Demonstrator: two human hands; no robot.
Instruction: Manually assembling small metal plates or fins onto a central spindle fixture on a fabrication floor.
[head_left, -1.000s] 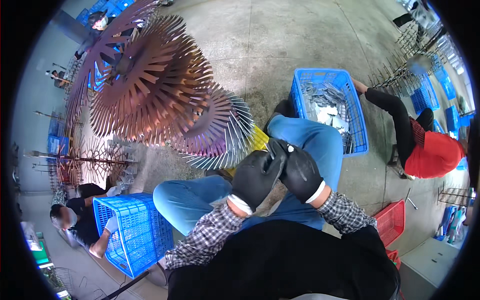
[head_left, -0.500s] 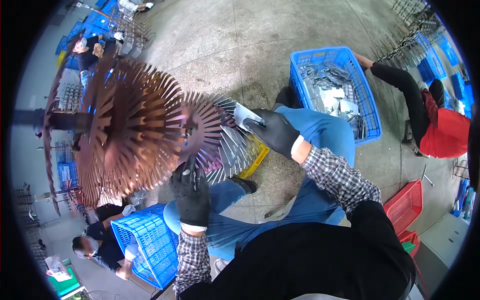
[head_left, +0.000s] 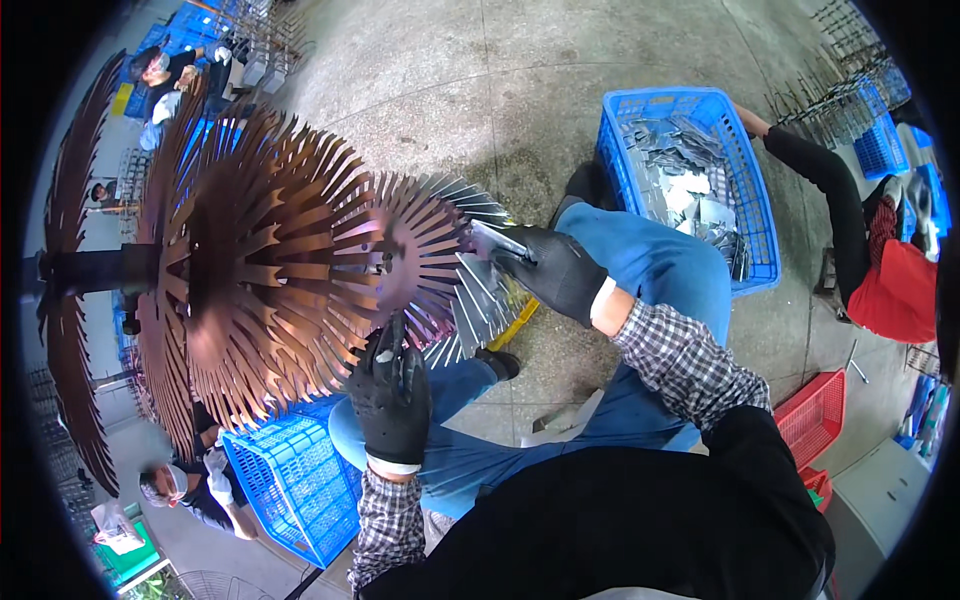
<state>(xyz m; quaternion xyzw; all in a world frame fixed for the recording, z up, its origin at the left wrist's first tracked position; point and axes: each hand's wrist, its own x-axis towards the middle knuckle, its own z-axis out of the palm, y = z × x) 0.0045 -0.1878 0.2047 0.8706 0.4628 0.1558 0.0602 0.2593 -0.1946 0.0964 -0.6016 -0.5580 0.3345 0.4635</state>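
A large bronze-coloured rack of slotted, toothed discs on a dark shaft takes up the left half of the head view. Several flat silvery pieces sit in the teeth along its right rim. My right hand, in a black glove, is closed on a thin, flat metal plate, whose far edge meets the right rim of the disc. My left hand, also gloved in black, grips the disc's lower edge; its fingertips are partly lost among the teeth.
A blue crate of loose flat metal plates stands beyond my right knee. Another person in red reaches toward it. Left of my legs is a second blue crate, with a co-worker beside it. Red baskets stand at right.
The metal plate in my right hand has tilted, now showing more of its edge against the rim. My left hand stays at the disc's lower edge. The view has shifted slightly.
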